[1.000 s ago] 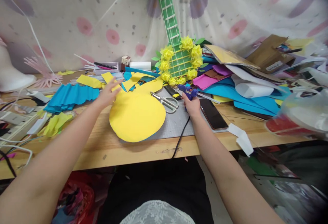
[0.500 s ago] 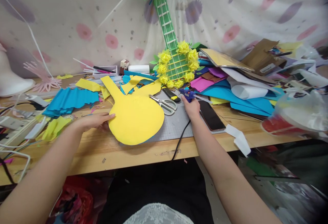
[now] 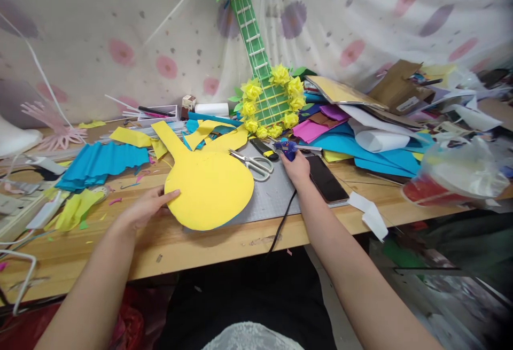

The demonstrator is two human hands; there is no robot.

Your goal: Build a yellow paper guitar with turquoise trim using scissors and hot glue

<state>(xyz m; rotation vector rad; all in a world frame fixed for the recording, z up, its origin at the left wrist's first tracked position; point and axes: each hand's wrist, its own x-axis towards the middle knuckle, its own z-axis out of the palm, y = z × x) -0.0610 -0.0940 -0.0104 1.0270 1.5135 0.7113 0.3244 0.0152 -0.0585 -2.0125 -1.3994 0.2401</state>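
Note:
My left hand (image 3: 154, 203) pinches the left edge of a yellow, banjo-shaped paper cutout (image 3: 208, 192), thumb on top and the other fingers partly hidden beneath. A thin blue layer shows along the cutout's lower right edge. At the right, my right hand (image 3: 296, 168) is wrapped round a blue glue gun (image 3: 287, 149) with a clear glue stick out of its back; its black cord runs down over the table edge. Between the hands, scissors (image 3: 260, 167) and a black-and-yellow utility knife (image 3: 265, 149) lie on a grey cutting mat (image 3: 276, 195).
A green paper guitar (image 3: 266, 99) with yellow flowers leans at the back. Right of my hand lie a phone (image 3: 326, 179), stacked coloured paper (image 3: 340, 141) and a bagged cup (image 3: 428, 189). Pleated blue paper (image 3: 104, 163) and a power strip (image 3: 24, 211) are at the left.
The view has shifted slightly. My left hand has slid a little down the cutout's left edge, its thumb now further over the paper. My right hand still holds the glue gun.

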